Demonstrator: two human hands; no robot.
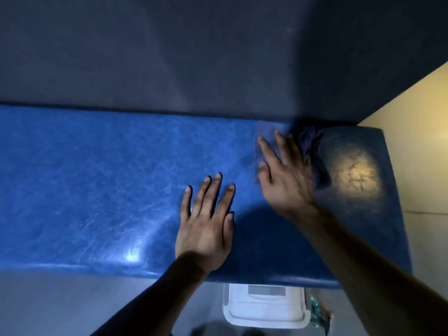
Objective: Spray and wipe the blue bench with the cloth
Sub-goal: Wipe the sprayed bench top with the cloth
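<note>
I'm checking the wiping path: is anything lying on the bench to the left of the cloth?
Only the left hand, flat on the blue bench beside the cloth under the right hand. Beyond it, nothing visible lies on the seat.

Tabletop (97,178) spans view left to right, wall (169,57) directly behind it. Cloth (269,132) lies on tabletop toward right, near back edge. Right hand (283,175) flat on cloth, fingers spread. Left hand (206,221) flat on bare tabletop, just left of right hand, nearer front edge. Bin (264,304) on floor (60,306) below front edge, partly under tabletop.
</note>
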